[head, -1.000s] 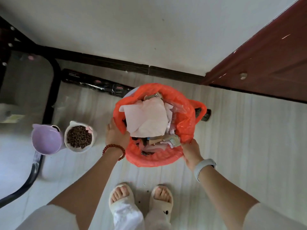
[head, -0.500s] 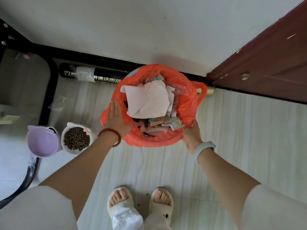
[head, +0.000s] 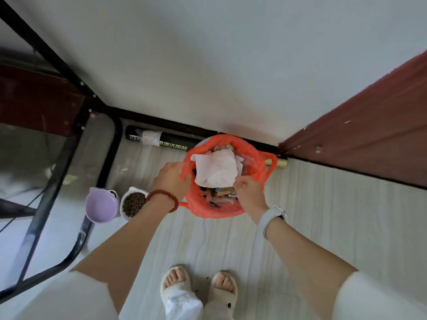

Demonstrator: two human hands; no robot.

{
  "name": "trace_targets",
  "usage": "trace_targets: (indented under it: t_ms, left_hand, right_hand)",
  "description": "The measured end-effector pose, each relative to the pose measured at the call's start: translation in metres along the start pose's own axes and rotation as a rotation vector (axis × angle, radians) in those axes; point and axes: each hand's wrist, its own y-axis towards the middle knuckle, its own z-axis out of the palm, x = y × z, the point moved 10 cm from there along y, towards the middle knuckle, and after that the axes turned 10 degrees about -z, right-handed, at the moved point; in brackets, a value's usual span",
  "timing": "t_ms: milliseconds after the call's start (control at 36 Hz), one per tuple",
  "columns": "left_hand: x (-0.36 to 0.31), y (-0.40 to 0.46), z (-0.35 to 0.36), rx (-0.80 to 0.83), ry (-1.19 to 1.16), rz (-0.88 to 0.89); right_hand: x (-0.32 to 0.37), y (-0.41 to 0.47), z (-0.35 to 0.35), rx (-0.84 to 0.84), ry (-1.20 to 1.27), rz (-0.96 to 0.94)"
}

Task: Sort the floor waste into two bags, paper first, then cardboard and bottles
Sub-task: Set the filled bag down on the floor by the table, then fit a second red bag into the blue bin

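- Orange bag (head: 215, 210) full of paper (head: 216, 170); left hand (head: 172, 179) grasps its 9 o'clock rim.
- Right hand (head: 248, 190) curled at 3 o'clock rim; grip unclear.
- Next, likely: gather handles, tie.

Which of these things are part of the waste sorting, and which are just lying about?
Part of the job:
orange bag, gripped by left hand and right hand
white paper inside

Just lying about:
purple bowl
bowl of pet food
black tube
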Motion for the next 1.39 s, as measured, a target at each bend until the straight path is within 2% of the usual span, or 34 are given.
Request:
trace_targets:
  t_ms: [194, 278, 361, 500, 639, 806, 1000, 1222, 1389]
  left_hand:
    - [-0.032, -0.084, -0.160, -0.165, -0.155, 0.050]
    - [-0.044, -0.135, -0.232, -0.272, -0.207, 0.090]
    - [-0.045, -0.188, -0.296, -0.384, -0.263, 0.079]
    - [-0.011, -0.309, -0.383, -0.646, -0.373, -0.008]
    - [0.061, -0.437, -0.403, -0.846, -0.520, -0.213]
    - [0.164, -0.596, -0.375, -1.032, -0.617, -0.513]
    - [0.260, -0.782, -0.304, -1.225, -0.677, -0.843]
    - [0.323, -0.959, -0.121, -1.317, -0.906, -1.240]
    - [0.348, -1.077, 0.034, -1.337, -1.083, -1.523]
  right_hand:
    - [0.176, -0.068, -0.019, 0.093, -0.006, -0.236]
    - [0.250, -0.106, -0.022, 0.175, 0.092, -0.284]
    - [0.320, -0.146, -0.026, 0.239, 0.112, -0.415]
    - [0.405, -0.242, -0.021, 0.434, 0.120, -0.597]
    - [0.432, -0.348, 0.008, 0.660, 0.105, -0.693]
    - [0.405, -0.505, 0.073, 1.018, -0.001, -0.751]
    - [0.317, -0.701, 0.143, 1.437, -0.204, -0.847]
    - [0.126, -0.875, 0.176, 1.795, -0.595, -0.897]
    - [-0.030, -0.976, 0.168, 1.935, -0.844, -0.898]
